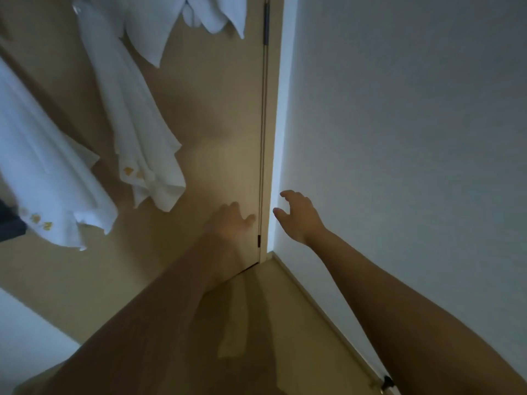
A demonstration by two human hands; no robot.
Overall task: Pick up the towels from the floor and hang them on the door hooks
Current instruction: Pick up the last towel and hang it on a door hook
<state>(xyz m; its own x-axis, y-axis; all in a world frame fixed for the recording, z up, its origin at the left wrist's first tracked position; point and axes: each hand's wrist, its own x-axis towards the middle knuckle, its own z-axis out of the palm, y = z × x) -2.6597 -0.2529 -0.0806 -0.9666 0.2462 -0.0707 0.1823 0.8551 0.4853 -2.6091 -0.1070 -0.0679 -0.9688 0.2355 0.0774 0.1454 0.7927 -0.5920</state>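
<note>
Both bare forearms fill the lower part of the frame and reach forward, and neither hand holds anything. The left hand is blurred, with fingers spread in front of the door; whether it touches the door I cannot tell. The right hand is relaxed, its fingers loosely bent around empty air, at the lit edge of the wall. I think the hands are free because these pieces are already hung, or because they go to look for another one. Three white towels hang against the door in the upper left of the frame: the left towel, the middle towel and the top towel, which the upper border cuts. They fall in long loose folds with pointed corners down, as cloth caught at one point on a hook does; the hooks themselves are out of view. The cloth looks thick and soft, and the two lower towels carry small yellow marks near the hem. On the floor, bottom centre, no towel shows. A small dark door stopper sits at lower right.
</note>
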